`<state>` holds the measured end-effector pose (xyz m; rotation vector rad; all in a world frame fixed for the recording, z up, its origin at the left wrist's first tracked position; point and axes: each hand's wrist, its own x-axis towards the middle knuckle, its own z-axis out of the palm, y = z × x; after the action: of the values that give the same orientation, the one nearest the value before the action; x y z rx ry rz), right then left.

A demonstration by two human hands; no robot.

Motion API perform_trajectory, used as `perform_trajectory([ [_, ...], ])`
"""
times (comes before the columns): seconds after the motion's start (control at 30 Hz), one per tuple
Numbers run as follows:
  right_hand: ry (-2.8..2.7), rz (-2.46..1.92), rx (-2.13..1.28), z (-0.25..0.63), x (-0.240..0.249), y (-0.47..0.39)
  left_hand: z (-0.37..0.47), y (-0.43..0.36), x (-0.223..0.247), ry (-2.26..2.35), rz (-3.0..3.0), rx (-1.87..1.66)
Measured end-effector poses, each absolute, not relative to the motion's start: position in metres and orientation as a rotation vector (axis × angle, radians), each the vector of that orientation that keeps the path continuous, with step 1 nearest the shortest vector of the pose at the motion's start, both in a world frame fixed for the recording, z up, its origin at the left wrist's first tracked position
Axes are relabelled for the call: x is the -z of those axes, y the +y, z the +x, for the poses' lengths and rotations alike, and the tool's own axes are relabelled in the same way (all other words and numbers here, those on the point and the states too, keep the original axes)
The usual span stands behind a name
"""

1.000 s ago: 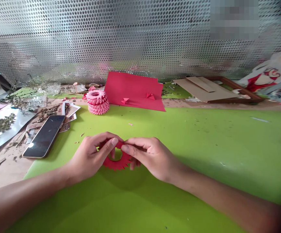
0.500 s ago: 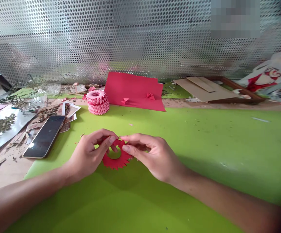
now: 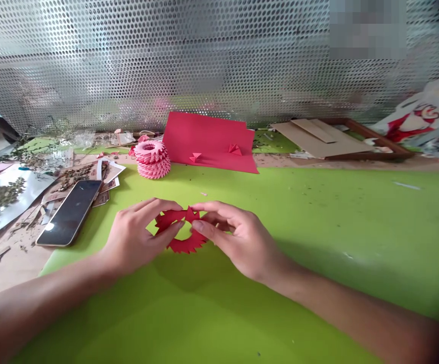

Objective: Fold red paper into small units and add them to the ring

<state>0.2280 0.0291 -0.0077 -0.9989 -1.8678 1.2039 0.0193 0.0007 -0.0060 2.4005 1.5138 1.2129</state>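
Note:
Between my two hands is a red folded-paper ring (image 3: 187,246) with a toothed outer edge and a round hole. My left hand (image 3: 138,232) pinches its left side, thumb at the inner rim and fingers on the outer edge. On the other side, my right hand (image 3: 238,235) grips the ring with thumb and forefinger near a pointed fold that sticks up at the top. Some of my right fingers are hidden behind the paper. Farther back stands a stack of pink folded-paper rings (image 3: 153,161). Beside it, small red folded pieces (image 3: 235,149) rest on a red paper sheet (image 3: 208,132).
A phone (image 3: 70,212) lies at the left by loose photo cards (image 3: 110,173) and dried plant bits. Cardboard (image 3: 318,141) in a brown frame sits at the back right, near a printed plastic bag (image 3: 416,119). A perforated metal screen (image 3: 219,60) closes off the back of the green table (image 3: 337,227).
The ring has tilted and risen slightly. My left thumb has moved down from the top joint to the inner rim, and the pointed fold at the top now shows.

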Motion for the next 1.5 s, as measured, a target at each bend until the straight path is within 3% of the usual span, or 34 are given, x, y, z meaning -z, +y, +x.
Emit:
perform_trajectory([
  [0.63,-1.858,-0.989,-1.197,0.228,0.0086,0.0284,0.0159,-0.0028,0.0058,1.69,2.503,-1.17],
  [1.5,-1.877,-0.976,-1.288,0.2259,0.0075,0.0287,0.0151,-0.0022,0.0059,1.408,2.819,-1.12],
])
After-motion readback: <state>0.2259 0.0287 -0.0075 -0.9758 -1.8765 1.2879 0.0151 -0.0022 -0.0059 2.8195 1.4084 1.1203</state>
